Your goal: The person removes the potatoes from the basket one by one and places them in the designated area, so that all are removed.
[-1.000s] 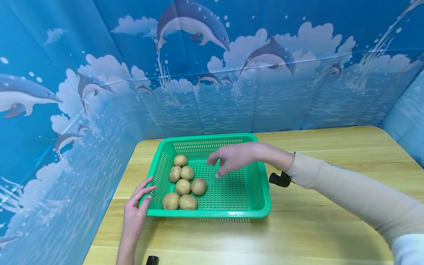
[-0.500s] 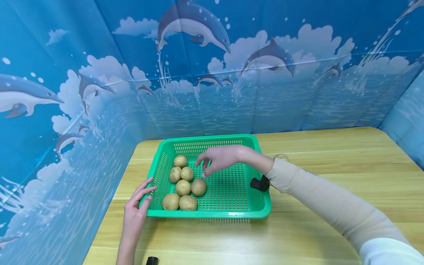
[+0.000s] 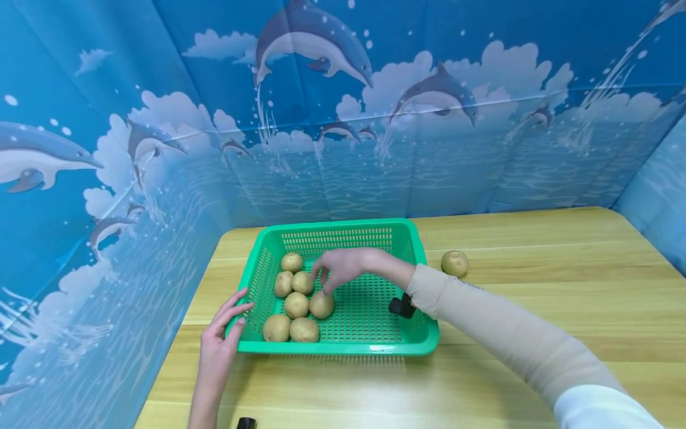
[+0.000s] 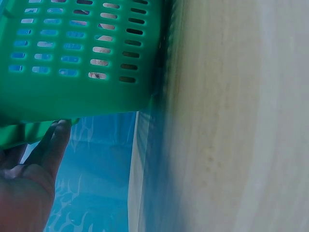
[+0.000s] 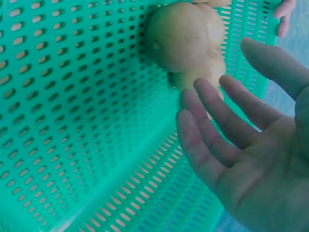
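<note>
A green plastic basket (image 3: 370, 347) with slotted walls stands on the table. Potatoes lie in its left half, several in number. My left hand (image 3: 218, 330) holds the basket's left rim near the front corner; the left wrist view shows part of that hand (image 4: 36, 181) beneath the rim. Inside the basket, my right hand (image 3: 343, 266) reaches down at the rightmost potato (image 3: 322, 305), thumb tip right at its top. Relaxed, spread fingers show in the right wrist view, where the hand (image 5: 256, 159) has nothing in its palm and a large potato (image 5: 178, 38) is just beyond the fingertips.
Outside the basket, one potato (image 3: 454, 263) sits on the wooden table (image 3: 536, 286) to the right, behind the right forearm. A blue dolphin-print curtain (image 3: 343, 149) borders the table at the back and sides.
My right hand has moved left and lower over the basket, up to the potatoes. The potato on the table has come into view from behind the forearm. The left hand stays put.
</note>
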The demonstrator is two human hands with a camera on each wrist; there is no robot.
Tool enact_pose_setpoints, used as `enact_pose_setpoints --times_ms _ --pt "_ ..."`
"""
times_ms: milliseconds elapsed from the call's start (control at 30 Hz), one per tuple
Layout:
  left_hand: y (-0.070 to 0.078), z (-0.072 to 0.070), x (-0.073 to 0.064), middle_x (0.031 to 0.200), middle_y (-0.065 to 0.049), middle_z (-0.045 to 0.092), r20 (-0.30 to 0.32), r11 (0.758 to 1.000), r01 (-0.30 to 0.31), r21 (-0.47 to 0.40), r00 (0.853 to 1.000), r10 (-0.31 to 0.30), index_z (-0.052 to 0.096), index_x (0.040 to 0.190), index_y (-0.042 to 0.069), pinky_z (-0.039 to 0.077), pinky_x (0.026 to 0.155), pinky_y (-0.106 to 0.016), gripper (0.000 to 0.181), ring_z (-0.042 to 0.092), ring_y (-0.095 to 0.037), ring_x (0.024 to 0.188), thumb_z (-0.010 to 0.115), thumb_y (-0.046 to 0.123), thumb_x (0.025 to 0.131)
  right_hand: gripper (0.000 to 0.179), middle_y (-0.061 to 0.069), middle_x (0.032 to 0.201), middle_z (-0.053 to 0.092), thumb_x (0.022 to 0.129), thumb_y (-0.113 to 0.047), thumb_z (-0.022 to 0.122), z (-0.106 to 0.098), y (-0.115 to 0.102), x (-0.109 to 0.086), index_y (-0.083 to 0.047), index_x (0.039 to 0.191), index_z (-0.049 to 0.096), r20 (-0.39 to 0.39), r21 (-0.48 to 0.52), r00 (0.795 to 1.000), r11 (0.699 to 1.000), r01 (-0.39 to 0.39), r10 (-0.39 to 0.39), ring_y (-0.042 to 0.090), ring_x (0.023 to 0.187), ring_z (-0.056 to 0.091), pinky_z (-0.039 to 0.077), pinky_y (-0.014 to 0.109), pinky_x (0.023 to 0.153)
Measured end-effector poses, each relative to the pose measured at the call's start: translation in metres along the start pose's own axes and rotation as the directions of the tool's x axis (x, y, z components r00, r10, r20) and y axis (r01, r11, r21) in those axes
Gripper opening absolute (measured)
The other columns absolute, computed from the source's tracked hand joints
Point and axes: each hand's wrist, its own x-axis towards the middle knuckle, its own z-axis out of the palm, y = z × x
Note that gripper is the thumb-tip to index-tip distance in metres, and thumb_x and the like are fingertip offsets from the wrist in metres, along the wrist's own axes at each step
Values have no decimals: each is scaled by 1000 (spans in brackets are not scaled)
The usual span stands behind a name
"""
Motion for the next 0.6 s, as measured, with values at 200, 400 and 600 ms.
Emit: enact_pose_setpoints --times_ms 200,400,600 --pt "-1 0 0 145 6 49 -4 1000 -10 -3 1000 10 69 119 6 32 105 -18 29 35 -13 140 52 -3 98 39 8 128 62 90 -12 72 7 12 12 -8 128 63 11 8 999 999 41 -41 21 121 54 46 31 94" --pt "-1 1 0 145 5 49 -6 1000 -17 -9 1000 17 69 119 5 33 104 -18 29 35 -14 140 52 -5 97 37 2 124 62 89 -5 71 14 23 20 -9 125 65 64 57 993 994 92 -96 17 117 54 48 29 90" --pt "-1 2 0 145 3 50 -10 1000 -26 -10 1000 26 68 119 4 33 104 -18 29 35 -15 140 51 -5 97 40 0 125 61 86 -8 75 19 29 24 -12 125 64 101 98 988 990 106 -115 14 115 57 47 26 90"
